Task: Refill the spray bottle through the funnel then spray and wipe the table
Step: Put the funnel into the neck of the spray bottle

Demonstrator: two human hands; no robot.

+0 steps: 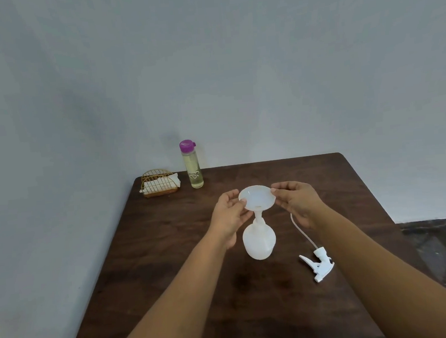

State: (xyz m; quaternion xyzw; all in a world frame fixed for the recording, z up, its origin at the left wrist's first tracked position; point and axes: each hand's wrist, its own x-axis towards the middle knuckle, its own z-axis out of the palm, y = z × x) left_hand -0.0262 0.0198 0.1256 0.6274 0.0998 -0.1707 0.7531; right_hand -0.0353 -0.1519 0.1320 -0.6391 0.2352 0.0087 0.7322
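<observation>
At the table (172,279), left hand (229,213) and right hand (298,203) pinch the funnel (257,196) rim, seating it in the spray bottle (259,239); pouring from the refill bottle (192,167) likely follows.

Both bare forearms reach forward and converge on the funnel (257,197); the left hand (229,214) sits at the funnel's left rim, thumb on the edge and fingers (242,202) curled beneath; the right hand (298,203) pinches the right rim between thumb and forefinger, its remaining fingers apparently loosely bent behind; both wrists run nearly straight.
</observation>
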